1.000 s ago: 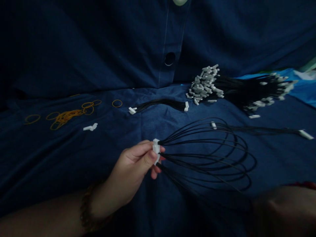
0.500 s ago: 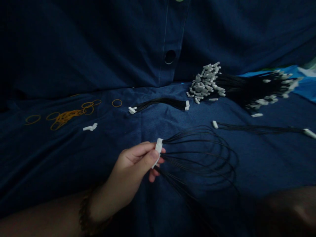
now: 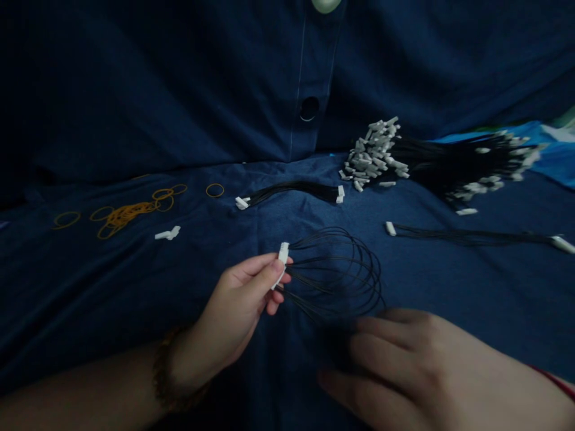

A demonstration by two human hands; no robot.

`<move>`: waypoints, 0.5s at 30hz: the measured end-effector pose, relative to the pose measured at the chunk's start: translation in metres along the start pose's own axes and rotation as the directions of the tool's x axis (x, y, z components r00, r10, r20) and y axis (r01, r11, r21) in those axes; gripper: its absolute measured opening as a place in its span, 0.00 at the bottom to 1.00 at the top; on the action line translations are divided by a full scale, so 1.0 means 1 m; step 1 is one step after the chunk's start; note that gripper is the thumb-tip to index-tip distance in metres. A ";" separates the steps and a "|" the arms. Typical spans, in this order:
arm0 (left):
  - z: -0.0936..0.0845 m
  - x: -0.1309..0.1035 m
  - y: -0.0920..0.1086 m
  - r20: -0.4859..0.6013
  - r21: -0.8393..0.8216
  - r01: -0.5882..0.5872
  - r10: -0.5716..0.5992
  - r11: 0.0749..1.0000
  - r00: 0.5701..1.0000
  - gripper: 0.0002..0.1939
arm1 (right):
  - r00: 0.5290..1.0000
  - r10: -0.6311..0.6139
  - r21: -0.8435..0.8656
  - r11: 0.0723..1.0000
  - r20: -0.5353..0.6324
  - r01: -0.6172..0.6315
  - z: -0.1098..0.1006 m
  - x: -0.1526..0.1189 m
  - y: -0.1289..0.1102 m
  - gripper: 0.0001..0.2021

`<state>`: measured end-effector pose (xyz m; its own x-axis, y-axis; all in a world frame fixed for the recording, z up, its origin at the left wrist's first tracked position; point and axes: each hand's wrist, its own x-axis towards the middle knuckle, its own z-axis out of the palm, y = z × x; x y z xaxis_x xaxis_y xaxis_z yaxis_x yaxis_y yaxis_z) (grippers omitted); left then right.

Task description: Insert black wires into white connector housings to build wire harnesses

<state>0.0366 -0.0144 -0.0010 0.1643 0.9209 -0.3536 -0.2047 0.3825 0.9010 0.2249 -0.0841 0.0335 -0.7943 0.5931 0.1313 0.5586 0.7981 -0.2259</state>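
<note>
My left hand (image 3: 242,293) pinches white connectors (image 3: 283,254) between thumb and fingers, near the middle. Thin black wires (image 3: 354,263) run from these connectors to the right and curve back down in loops. At the lower right, my right hand (image 3: 404,365) is beside the lower end of the loops, its fingers bent and partly blurred. Whatever lies between its fingertips is too dark to make out. Beyond my left hand, a short bundle of black wires (image 3: 291,185) with white ends lies on the dark blue cloth (image 3: 215,245).
A large pile of black wires (image 3: 431,158) with white connectors lies at the back right, by blue plastic (image 3: 557,158). Another thin wire bundle (image 3: 471,234) lies in front of it. Orange rubber bands (image 3: 130,214) and loose white connectors (image 3: 168,233) are at the left.
My right hand has come in from the lower right corner to the wire loops. The loops have drawn closer to my left hand, which has shifted slightly up and left.
</note>
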 end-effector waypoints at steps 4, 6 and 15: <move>-0.001 0.000 0.000 0.002 0.028 0.000 -0.001 1.000 1.000 0.08 | 0.998 0.057 0.184 0.981 0.039 -0.063 -0.001 0.008 0.005 0.14; -0.002 0.000 -0.002 0.039 0.051 -0.014 0.012 0.999 0.999 0.08 | 0.999 -0.008 0.324 0.946 0.040 -0.005 -0.009 0.003 0.019 0.09; -0.001 -0.002 -0.002 0.065 0.108 -0.026 0.019 0.994 0.998 0.09 | 0.723 0.481 0.854 0.419 -0.496 0.307 -0.028 -0.015 0.059 0.04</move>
<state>0.0353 -0.0170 -0.0021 0.2230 0.9210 -0.3194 -0.1039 0.3482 0.9316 0.2771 -0.0427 0.0452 -0.1872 0.8655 0.4646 -0.2134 0.4258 -0.8793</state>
